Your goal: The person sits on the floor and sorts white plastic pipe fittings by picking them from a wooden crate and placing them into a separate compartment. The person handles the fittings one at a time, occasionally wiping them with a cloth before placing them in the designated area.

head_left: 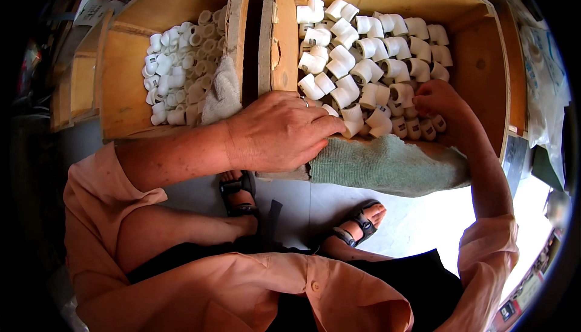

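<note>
White plastic pipe elbows (364, 72) lie in rows in the wooden box on the right. My left hand (284, 129) reaches across its near left corner, a ring on one finger. Its closed fingertips grip a pipe elbow (351, 119) at the front of the rows. Farther right, my right hand (445, 98) bends over the near right part of the rows. The fingers are curled together against another pipe elbow (400, 94), and the fingertips are partly hidden.
A second wooden box (124, 84) at the left holds a loose heap of smaller white fittings (181, 69). Green cloth (387, 165) covers the right box's front edge; a grey cloth (221, 93) hangs by the left one. Plastic bags (544, 84) hang far right.
</note>
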A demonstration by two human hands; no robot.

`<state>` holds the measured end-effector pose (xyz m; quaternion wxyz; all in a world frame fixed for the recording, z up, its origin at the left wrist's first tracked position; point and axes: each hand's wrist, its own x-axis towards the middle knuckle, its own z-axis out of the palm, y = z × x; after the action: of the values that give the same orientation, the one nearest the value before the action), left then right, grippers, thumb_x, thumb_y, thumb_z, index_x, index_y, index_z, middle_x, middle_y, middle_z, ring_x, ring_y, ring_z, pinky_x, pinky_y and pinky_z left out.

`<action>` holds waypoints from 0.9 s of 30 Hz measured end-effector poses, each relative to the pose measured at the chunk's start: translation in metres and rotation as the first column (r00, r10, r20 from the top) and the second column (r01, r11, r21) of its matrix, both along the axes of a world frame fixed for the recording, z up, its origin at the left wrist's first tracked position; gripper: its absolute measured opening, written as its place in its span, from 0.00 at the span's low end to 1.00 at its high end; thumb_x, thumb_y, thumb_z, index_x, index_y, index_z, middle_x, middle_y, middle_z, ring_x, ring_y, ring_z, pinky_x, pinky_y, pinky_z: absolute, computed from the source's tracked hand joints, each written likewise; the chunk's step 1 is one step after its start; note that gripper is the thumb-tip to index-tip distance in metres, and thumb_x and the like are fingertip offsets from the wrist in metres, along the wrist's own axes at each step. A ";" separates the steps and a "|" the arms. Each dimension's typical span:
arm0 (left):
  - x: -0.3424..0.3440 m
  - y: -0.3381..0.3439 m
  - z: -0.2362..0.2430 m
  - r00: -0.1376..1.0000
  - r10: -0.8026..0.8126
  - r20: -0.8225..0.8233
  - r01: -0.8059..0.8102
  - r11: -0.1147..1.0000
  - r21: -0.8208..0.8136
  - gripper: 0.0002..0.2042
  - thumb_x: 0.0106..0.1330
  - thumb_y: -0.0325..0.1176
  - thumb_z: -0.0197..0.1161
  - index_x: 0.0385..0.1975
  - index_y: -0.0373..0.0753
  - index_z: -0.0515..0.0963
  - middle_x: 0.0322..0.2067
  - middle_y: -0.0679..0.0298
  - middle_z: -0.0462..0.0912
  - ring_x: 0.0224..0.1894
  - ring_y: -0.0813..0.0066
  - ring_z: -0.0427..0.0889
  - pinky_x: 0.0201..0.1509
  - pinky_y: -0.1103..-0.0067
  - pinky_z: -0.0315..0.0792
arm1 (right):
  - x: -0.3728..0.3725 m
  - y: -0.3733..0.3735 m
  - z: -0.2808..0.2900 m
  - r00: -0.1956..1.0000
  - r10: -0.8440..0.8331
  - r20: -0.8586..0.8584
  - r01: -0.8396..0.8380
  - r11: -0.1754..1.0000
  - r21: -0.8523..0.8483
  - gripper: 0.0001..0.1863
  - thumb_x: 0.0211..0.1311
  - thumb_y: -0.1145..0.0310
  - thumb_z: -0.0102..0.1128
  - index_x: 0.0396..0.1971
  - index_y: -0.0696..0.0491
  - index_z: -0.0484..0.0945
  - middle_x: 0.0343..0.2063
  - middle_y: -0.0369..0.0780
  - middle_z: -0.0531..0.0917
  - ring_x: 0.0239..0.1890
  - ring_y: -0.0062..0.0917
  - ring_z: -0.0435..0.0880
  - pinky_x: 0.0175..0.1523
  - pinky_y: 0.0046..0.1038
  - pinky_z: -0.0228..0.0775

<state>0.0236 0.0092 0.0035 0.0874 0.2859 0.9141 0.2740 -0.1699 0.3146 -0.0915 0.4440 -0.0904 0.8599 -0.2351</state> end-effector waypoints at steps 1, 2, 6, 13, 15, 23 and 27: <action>0.000 0.000 0.000 1.000 -0.001 -0.013 0.001 1.000 0.006 0.17 0.57 0.31 0.64 0.47 0.42 0.76 0.30 0.65 0.80 0.33 0.67 0.80 0.38 0.72 0.70 | -0.001 -0.001 0.000 1.000 0.000 0.003 0.000 1.000 -0.006 0.13 0.50 0.66 0.63 0.29 0.62 0.80 0.22 0.41 0.84 0.24 0.22 0.84 0.29 0.23 0.75; 0.001 -0.001 -0.001 1.000 0.001 -0.027 0.000 1.000 0.012 0.16 0.57 0.31 0.64 0.47 0.42 0.76 0.30 0.65 0.81 0.32 0.67 0.80 0.38 0.72 0.71 | -0.002 -0.002 -0.001 1.000 0.002 0.006 -0.002 1.000 -0.012 0.12 0.50 0.66 0.63 0.28 0.62 0.81 0.22 0.41 0.84 0.24 0.22 0.83 0.29 0.23 0.75; 0.003 -0.003 -0.002 1.000 0.000 -0.005 0.000 1.000 -0.014 0.15 0.57 0.31 0.64 0.45 0.41 0.76 0.30 0.64 0.81 0.31 0.67 0.81 0.37 0.72 0.72 | -0.003 0.000 -0.001 0.997 -0.025 0.069 0.029 0.998 -0.059 0.10 0.49 0.68 0.63 0.26 0.61 0.81 0.21 0.40 0.83 0.23 0.21 0.83 0.27 0.22 0.74; -0.015 -0.020 0.007 0.995 0.091 -0.037 -0.072 0.934 0.351 0.09 0.61 0.25 0.60 0.41 0.40 0.77 0.30 0.61 0.83 0.33 0.68 0.83 0.38 0.74 0.77 | -0.007 0.014 -0.006 0.984 -0.071 0.161 0.084 0.993 -0.078 0.09 0.49 0.70 0.59 0.28 0.60 0.79 0.21 0.39 0.83 0.22 0.21 0.82 0.25 0.22 0.73; -0.036 -0.050 0.022 0.958 0.283 -0.050 -0.248 0.902 0.352 0.10 0.64 0.25 0.59 0.44 0.39 0.78 0.33 0.64 0.84 0.36 0.78 0.83 0.41 0.81 0.77 | -0.007 0.007 -0.016 0.987 -0.053 0.154 0.063 0.996 -0.062 0.08 0.50 0.71 0.57 0.28 0.60 0.79 0.20 0.39 0.82 0.20 0.21 0.81 0.23 0.22 0.71; -0.050 -0.276 -0.021 0.621 0.783 0.033 -0.749 0.580 0.319 0.13 0.63 0.27 0.57 0.47 0.36 0.77 0.37 0.65 0.84 0.40 0.80 0.81 0.44 0.83 0.74 | -0.020 0.035 -0.031 0.994 0.077 0.076 -0.078 0.997 0.001 0.09 0.55 0.72 0.53 0.23 0.60 0.79 0.19 0.41 0.82 0.18 0.22 0.81 0.20 0.23 0.69; 0.002 -0.372 -0.075 0.313 0.943 0.115 -0.935 0.327 -0.139 0.19 0.59 0.30 0.60 0.52 0.35 0.75 0.43 0.57 0.83 0.46 0.69 0.81 0.51 0.77 0.73 | -0.012 0.023 -0.019 0.996 -0.002 0.094 -0.001 1.000 0.027 0.07 0.52 0.74 0.53 0.28 0.61 0.77 0.19 0.41 0.81 0.18 0.25 0.82 0.22 0.25 0.72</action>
<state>0.0254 -0.3625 -0.0712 -0.0015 -0.3243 0.9046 0.2766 -0.1819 0.3372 -0.1101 0.4851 -0.0730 0.8411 -0.2276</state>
